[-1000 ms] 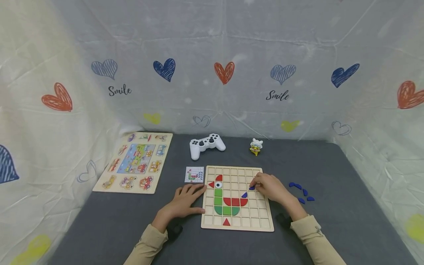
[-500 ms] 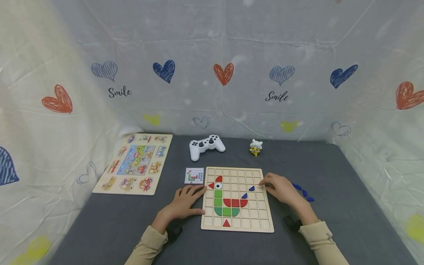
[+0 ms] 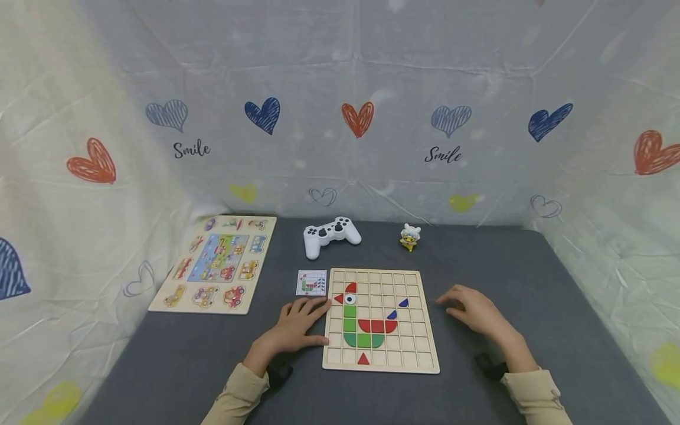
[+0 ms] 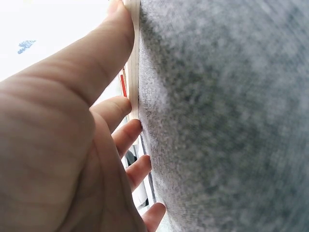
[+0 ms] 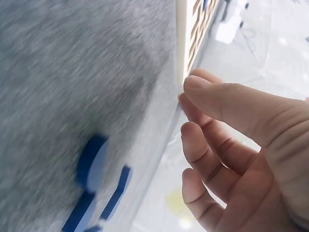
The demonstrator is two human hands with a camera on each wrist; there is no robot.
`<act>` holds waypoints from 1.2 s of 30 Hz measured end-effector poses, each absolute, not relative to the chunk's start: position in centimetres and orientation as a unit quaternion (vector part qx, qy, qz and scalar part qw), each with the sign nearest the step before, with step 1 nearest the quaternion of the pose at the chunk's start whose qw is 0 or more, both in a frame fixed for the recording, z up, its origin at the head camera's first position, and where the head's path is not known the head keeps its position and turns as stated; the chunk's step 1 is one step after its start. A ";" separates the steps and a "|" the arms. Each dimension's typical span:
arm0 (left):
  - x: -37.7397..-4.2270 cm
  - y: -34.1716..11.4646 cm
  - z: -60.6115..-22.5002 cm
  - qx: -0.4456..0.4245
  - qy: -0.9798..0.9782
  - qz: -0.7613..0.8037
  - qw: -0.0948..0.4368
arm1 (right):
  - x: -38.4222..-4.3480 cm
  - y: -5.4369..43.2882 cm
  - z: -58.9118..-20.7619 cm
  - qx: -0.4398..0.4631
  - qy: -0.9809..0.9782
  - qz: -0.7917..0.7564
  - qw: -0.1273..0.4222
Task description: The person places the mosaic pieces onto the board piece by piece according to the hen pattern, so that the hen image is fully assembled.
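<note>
A wooden grid board [image 3: 382, 371] lies in the middle of the table, bearing red and green pieces in the shape of a bird. A blue piece [image 3: 392, 315] sits above the red row, with another blue piece [image 3: 404, 303] up and right of it. At the board's left edge rests my left hand [image 3: 293, 327], fingers spread; its thumb [image 4: 108, 36] touches the edge in the left wrist view. My right hand [image 3: 474, 309] hovers right of the board with loosely bent fingers and nothing in them. Several loose blue pieces [image 5: 91, 164] lie near it, hidden beneath it in the head view.
A small pattern card [image 3: 311, 283] lies at the board's upper left. Behind stand a white game controller [image 3: 332, 235] and a small figurine [image 3: 410, 236]. A vehicle puzzle board [image 3: 220, 255] lies at the back left. A heart-print sheet [image 3: 398, 159] encloses the table.
My right hand has let go of the upper blue piece on the board and moved right, off the board and over the loose blue pieces. My left hand stays in place.
</note>
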State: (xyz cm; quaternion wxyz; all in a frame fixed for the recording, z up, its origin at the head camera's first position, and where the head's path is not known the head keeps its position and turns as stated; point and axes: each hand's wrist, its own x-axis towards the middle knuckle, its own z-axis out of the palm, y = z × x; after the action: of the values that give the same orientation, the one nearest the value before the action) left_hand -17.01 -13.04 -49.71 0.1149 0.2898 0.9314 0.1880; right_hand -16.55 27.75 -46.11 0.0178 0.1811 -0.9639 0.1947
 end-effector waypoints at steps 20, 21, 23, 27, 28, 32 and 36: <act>-16.9 -13.0 -49.7 0.292 0.932 0.184 0.109 | -14.1 31.6 -46.7 0.191 -0.964 0.186 0.013; -16.9 -13.0 -49.7 0.292 0.932 0.183 0.108 | -14.0 31.7 -46.7 0.196 -0.963 0.183 0.011; -16.9 -13.1 -49.7 0.292 0.933 0.183 0.106 | -14.1 31.9 -46.7 0.193 -0.965 0.177 -0.003; -16.9 -13.1 -49.7 0.291 0.933 0.186 0.106 | -14.1 32.2 -46.8 0.188 -0.968 0.165 -0.014; -16.8 -13.1 -49.7 0.291 0.932 0.187 0.106 | -14.1 32.3 -46.8 0.186 -0.969 0.163 -0.015; -16.8 -13.1 -49.7 0.291 0.932 0.189 0.107 | -14.1 32.3 -46.9 0.184 -0.969 0.166 -0.014; -16.8 -13.0 -49.6 0.290 0.932 0.187 0.106 | -14.1 32.1 -47.1 0.187 -0.968 0.165 -0.004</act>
State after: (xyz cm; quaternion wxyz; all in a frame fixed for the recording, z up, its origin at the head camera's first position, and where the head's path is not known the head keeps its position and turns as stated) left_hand -16.80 -13.04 -49.63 0.1062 0.2904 0.9324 0.1870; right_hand -14.10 32.05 -47.06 -0.0038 0.1867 -0.9684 0.1654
